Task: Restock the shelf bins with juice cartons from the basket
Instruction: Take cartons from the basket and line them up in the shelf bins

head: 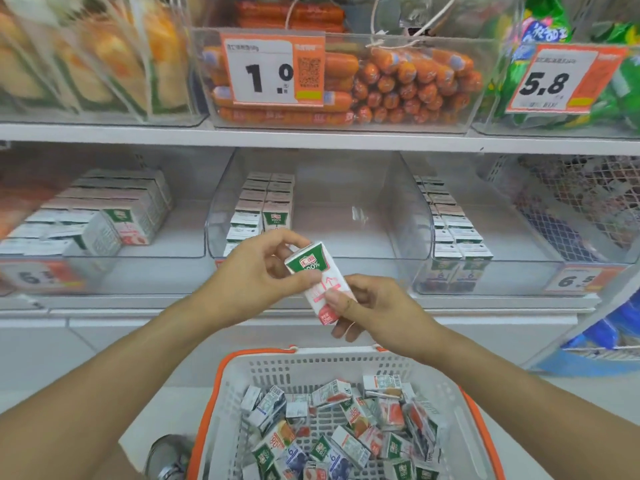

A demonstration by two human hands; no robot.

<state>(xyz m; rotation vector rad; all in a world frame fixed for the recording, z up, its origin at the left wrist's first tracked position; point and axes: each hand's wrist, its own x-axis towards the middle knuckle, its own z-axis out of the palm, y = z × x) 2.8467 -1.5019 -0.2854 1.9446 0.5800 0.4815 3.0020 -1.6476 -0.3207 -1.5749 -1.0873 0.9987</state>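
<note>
A small white juice carton (313, 271) with a green top and pink print is tilted in mid-air in front of the middle shelf bin (346, 251). My left hand (256, 271) grips its upper end and my right hand (374, 306) pinches its lower end. That clear bin holds two rows of cartons (266, 202) on its left side; its right side is bare. Below my hands stands a white basket with an orange rim (214, 393), holding several loose cartons (346, 427).
The left bin (104, 216) and right bin (453, 230) on the same shelf also hold cartons. Above, clear bins hold sausages (398, 84) and snack bags, with price tags hanging in front. A mesh rack (588, 202) stands at the right. A shoe (166, 455) shows beside the basket.
</note>
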